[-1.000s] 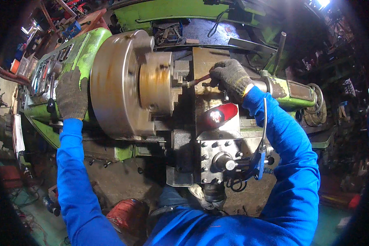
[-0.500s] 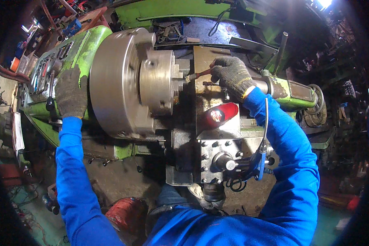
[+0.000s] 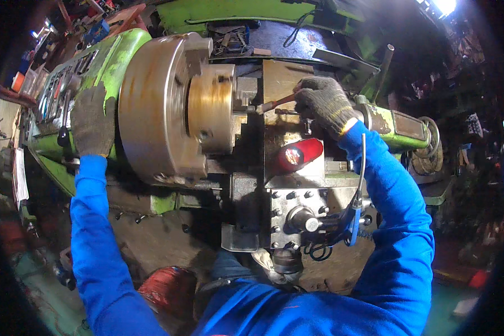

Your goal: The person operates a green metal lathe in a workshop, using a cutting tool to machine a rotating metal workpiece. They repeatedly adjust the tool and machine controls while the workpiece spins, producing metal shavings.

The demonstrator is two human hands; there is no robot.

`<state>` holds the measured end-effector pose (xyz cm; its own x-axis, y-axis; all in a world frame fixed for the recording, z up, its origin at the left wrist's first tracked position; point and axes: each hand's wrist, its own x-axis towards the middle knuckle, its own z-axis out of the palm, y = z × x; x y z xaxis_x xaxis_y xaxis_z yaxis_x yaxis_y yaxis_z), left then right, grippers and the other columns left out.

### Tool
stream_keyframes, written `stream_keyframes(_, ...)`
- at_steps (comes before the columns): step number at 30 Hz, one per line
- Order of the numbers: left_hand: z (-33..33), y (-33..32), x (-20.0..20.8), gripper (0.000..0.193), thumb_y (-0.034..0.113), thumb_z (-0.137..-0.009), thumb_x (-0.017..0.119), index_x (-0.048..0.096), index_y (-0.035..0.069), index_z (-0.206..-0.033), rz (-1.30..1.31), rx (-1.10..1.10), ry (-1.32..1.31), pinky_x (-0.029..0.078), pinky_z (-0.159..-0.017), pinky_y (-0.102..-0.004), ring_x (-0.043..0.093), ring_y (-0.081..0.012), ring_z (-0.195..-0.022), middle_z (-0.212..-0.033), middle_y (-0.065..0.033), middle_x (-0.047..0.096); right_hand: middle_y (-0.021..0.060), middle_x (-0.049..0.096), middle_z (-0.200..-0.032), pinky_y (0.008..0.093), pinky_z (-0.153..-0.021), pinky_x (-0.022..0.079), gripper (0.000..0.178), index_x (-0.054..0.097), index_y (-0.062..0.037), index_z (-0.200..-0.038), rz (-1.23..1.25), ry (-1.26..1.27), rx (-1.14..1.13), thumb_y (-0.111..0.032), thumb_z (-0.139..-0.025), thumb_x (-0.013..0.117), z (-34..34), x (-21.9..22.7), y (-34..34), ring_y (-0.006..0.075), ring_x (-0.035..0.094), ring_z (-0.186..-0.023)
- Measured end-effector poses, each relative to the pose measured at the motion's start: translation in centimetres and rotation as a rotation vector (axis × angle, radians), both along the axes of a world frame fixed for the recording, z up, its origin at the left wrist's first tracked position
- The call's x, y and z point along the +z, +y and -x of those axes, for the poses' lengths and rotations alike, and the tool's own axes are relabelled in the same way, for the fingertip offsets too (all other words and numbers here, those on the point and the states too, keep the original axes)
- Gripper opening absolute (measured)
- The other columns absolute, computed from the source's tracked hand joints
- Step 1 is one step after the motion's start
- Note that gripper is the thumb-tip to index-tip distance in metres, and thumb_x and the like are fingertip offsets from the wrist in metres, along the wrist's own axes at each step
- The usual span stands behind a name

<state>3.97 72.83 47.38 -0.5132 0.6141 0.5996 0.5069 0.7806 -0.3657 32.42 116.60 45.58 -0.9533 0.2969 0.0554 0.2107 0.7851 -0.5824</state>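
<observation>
My right hand [image 3: 326,106], in a grey knitted glove, grips a small brush [image 3: 283,103] with a reddish-brown handle. Its pale bristles point left at the jaws of the lathe chuck, close to them; contact is hard to tell. The large steel chuck [image 3: 151,112] carries a smaller stepped cylinder [image 3: 210,109] at its front, and both look smeared as if turning. On the green headstock [image 3: 115,61] my gloved left hand [image 3: 93,120] lies flat, beside a black-knobbed lever [image 3: 63,135]; its fingertips are hard to make out.
A red flashlight [image 3: 303,154] lies lit on the carriage. Nearer me are the bolted tool post [image 3: 300,218] and a blue-handled air gun [image 3: 350,221]. The tailstock [image 3: 400,124] stands at right. Small tools [image 3: 53,92] lie on the headstock; a red drum [image 3: 168,291] is below.
The chuck has turned, with brownish streaks now across it and the smaller cylinder. My right hand has shifted slightly right with the brush, showing more of it. My left hand stays on the headstock.
</observation>
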Motion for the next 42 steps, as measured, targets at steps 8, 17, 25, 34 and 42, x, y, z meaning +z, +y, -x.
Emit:
stream_keyframes(8,-0.2,0.0,-0.2,0.042,0.033,-0.099,0.062,0.064,0.012,-0.136,-0.028,0.02,-0.004,0.045,-0.107,-0.0488,0.057,-0.0333,-0.126,-0.13,-0.0141,0.065,0.0206,0.072,-0.09,0.0516,-0.07,0.055,0.03,0.064,-0.011,-0.115,-0.399,0.25,0.175,-0.028,-0.091,0.071,-2.8,2.5,-2.4,0.0423,0.071,-0.083)
stream_keyframes(17,-0.5,0.3,0.3,0.042,0.032,-0.099,0.062,0.064,0.012,-0.135,-0.028,0.028,-0.02,0.045,-0.105,-0.0495,0.058,-0.0344,-0.124,-0.13,-0.0147,0.065,0.0179,0.076,-0.103,0.0472,-0.079,0.059,0.037,0.068,-0.0083,-0.126,-0.517,-0.087,0.077,-0.013,-0.089,0.067,-3.5,5.4,-3.4,0.0396,0.073,-0.092)
stream_keyframes(25,-0.2,0.1,0.0,0.04,0.032,-0.099,0.062,0.064,0.011,-0.133,-0.037,0.004,-0.008,0.048,-0.101,-0.0495,0.059,-0.0345,-0.12,-0.128,-0.0135,0.064,0.0197,0.075,-0.109,0.0449,-0.084,0.06,0.039,0.068,-0.008,-0.13,-0.424,-0.118,-0.014,-0.016,-0.093,0.066,-4.2,6.1,-3.9,0.0376,0.074,-0.097)
stream_keyframes(34,-0.5,0.6,0.6,0.045,0.035,-0.098,0.06,0.062,0.009,-0.135,-0.061,0.046,-0.043,0.047,-0.103,-0.0502,0.058,-0.0359,-0.122,-0.13,-0.0157,0.063,0.0077,0.076,-0.099,0.0301,-0.079,0.056,0.033,0.07,0.0015,-0.123,-0.217,0.291,-0.343,-0.011,-0.092,0.067,-12.8,3.4,1.8,0.0123,0.069,-0.088)
stream_keyframes(42,-1.1,-2.6,-1.9,0.046,0.028,-0.098,0.062,0.06,0.004,-0.137,-0.363,-0.175,-0.133,0.046,-0.107,-0.0491,0.057,-0.0407,-0.125,-0.137,-0.0193,0.06,0.0164,0.07,-0.127,0.0378,-0.104,0.049,0.037,0.069,-0.004,-0.124,0.125,0.095,-0.236,-0.022,-0.092,0.07,-14.4,-2.3,2.6,0.029,0.064,-0.121)
